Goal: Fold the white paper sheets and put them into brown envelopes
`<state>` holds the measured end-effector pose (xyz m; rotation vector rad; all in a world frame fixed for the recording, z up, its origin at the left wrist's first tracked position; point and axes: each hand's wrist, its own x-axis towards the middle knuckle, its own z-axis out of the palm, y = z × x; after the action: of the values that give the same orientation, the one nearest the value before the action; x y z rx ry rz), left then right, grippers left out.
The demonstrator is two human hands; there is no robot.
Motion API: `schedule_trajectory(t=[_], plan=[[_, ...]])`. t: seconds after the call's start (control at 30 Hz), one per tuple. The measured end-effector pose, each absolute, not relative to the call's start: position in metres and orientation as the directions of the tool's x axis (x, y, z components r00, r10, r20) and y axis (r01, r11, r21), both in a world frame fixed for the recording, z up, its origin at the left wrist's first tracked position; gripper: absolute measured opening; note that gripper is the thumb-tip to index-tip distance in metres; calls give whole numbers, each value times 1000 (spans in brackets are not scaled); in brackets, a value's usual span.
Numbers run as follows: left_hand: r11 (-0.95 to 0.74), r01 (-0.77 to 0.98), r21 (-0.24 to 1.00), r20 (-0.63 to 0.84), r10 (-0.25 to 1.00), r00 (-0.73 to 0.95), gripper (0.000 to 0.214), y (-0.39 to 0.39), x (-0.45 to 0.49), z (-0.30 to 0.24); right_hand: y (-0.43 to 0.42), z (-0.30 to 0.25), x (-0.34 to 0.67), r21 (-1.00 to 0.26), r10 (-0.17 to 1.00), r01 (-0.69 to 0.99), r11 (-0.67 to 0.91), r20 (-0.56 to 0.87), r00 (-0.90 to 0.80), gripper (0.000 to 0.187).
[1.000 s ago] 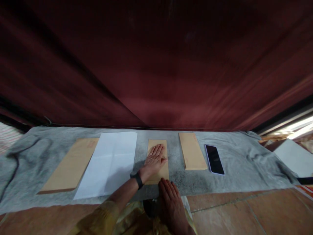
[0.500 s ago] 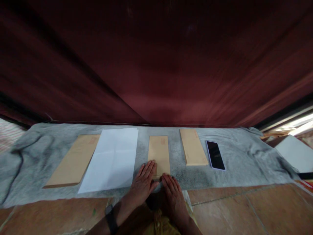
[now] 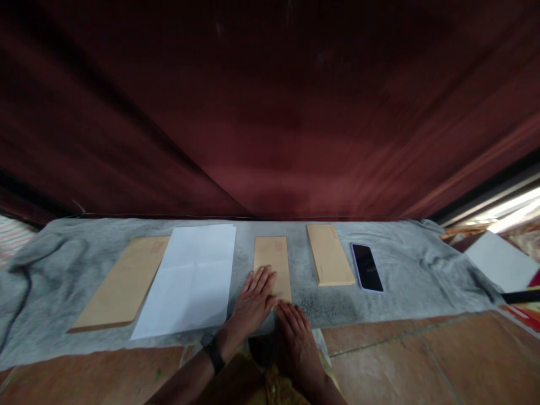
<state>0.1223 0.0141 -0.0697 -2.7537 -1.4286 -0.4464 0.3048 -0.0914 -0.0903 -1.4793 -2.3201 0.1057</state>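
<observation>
Left hand is lying on an envelope — fingers parted. Right hand (grip unclear) is touching its edge.

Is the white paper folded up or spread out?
Spread out: the white paper lies flat on the grey cloth, its broad face showing, with faint creases.

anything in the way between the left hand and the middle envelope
Nothing visible: the left hand lies directly on the near part of the middle envelope. The right hand is at its near edge, and the white paper lies apart, off to the left.
</observation>
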Motion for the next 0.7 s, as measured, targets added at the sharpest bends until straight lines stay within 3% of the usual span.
schedule_trajectory(t=[0.2,0.53,0.7], plan=[[-581,798,160,210,810,548,58,19,120,-68,-91,-87,305,-293,886,847,444,283,-366,80],[-507,845,170,262,850,457,54,5,100,-77,-93,-82,307,-264,898,866,424,249,-364,78],[-458,840,292,316,875,368,57,-22,90,-93,-94,-84,308,-258,899,869,422,241,-365,82]])
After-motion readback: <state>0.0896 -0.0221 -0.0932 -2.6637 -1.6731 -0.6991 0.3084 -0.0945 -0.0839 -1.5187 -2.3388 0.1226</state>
